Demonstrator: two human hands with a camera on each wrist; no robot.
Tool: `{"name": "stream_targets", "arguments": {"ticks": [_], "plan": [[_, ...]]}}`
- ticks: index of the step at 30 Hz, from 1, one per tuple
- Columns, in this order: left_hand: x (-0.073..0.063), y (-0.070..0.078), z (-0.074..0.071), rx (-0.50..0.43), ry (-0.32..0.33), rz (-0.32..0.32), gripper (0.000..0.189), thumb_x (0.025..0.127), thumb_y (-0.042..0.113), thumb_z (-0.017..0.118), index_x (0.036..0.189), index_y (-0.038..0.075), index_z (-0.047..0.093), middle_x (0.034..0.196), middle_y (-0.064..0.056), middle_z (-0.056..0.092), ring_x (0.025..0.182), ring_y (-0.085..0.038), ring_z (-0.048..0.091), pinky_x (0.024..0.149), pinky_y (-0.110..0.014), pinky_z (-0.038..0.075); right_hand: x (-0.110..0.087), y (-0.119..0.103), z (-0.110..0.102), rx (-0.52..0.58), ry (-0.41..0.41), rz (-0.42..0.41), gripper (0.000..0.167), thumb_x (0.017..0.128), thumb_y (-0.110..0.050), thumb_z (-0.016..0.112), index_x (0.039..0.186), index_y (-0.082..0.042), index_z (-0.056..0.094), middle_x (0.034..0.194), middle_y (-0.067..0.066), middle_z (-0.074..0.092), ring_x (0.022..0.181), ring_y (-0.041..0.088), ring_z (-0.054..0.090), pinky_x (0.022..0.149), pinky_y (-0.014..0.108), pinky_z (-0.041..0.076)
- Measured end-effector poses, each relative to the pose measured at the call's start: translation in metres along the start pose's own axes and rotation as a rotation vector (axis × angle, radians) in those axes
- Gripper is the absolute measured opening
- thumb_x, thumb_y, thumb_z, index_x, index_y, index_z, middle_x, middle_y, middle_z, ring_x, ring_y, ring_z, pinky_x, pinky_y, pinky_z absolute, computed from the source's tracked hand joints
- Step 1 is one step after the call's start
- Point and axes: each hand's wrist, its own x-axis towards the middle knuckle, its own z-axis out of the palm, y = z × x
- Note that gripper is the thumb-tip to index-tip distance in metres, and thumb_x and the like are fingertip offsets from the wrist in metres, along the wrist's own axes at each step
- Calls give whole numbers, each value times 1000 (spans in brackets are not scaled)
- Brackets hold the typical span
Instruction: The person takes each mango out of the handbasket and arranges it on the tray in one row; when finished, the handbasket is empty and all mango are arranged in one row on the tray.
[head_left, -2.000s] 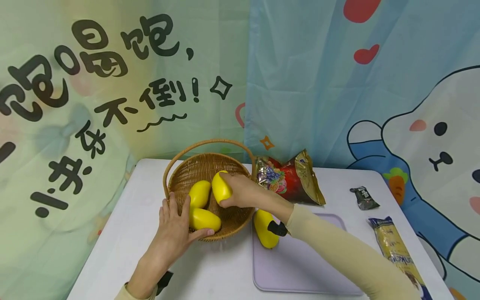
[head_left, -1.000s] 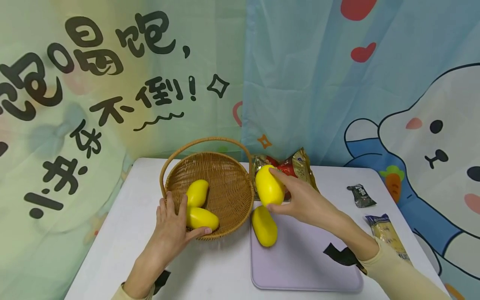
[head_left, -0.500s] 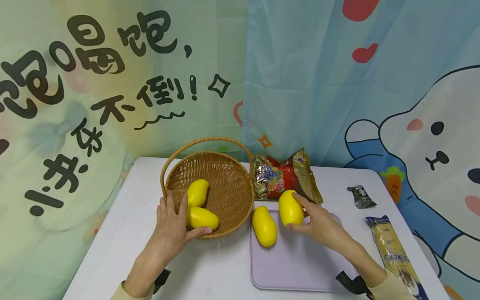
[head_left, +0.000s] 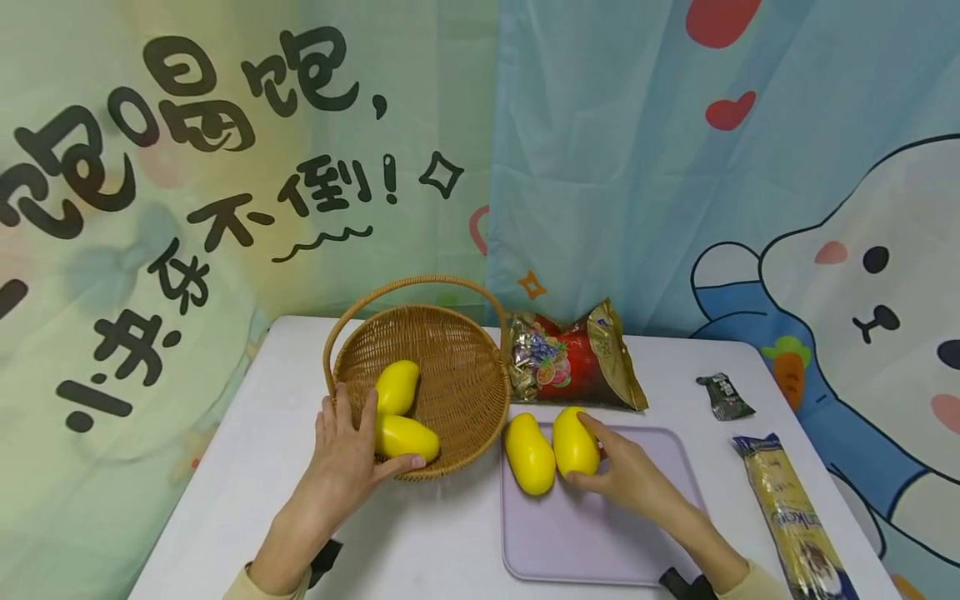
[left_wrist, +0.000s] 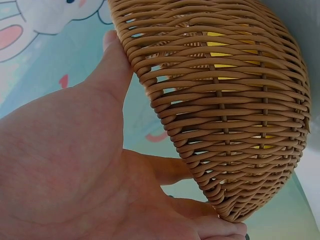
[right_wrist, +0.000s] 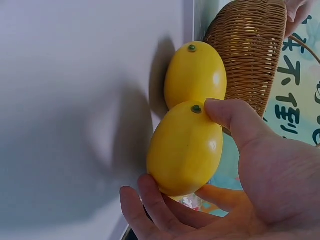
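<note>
Yellow fruit pinched, right grip; left grip splayed against basket.

Bright head view, dimmer wrist views, soft-edged shadows

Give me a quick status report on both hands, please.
Left hand touching wicker basket. Right hand holding yellow fruit. Second fruit close alongside, on tray.

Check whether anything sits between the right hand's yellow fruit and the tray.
Nothing visible does. The right hand holds the yellow fruit at the tray; the second fruit lies beside it, toward the basket, not underneath. Whether the held fruit touches the tray is unclear.
</note>
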Motion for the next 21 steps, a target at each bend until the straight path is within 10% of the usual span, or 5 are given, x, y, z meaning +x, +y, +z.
{"name": "stream_targets", "arguments": {"ticks": [10,21], "plan": [[1,0,2,-9,36,23,114,82,65,71,158,-5,23,159,-46,0,145,-68,1,117,-73,10,-2,1,5,-3,13,2,96,80,-40,86,155,-6,37,137,20,61,95,19,61,73,30,51],[0,-1,3,-15,40,28,113,83,63,72,158,-5,22,159,-45,0,145,-67,1,117,-73,11,-7,-1,14,-5,1,11,97,79,-40,87,155,-6,35,142,26,57,124,38,59,106,59,47]]}}
